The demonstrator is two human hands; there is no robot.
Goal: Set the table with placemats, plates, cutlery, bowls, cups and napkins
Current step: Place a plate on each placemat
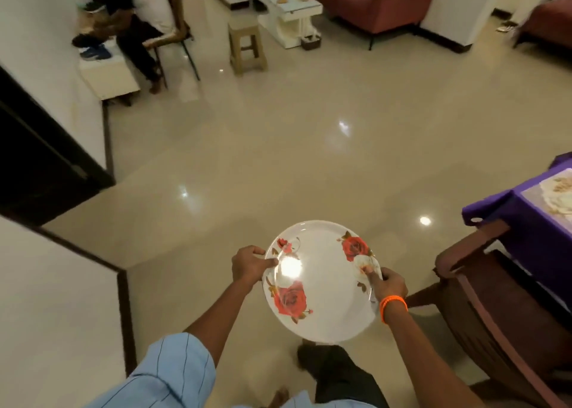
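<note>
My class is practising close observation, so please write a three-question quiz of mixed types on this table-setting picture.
1. True or false: both hands grip the round white plate with red roses.
2. Which wrist wears the orange band? A) left B) right
3. Fill in: the table with the purple cloth lies to the person's ____.

Key: 1 true: left hand and right hand hold opposite rims. 2 B. 3 right.

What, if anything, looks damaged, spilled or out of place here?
Nothing stands out. The rose-patterned plate looks whole and clean, gripped at opposite rims by the left hand and right hand.
</note>
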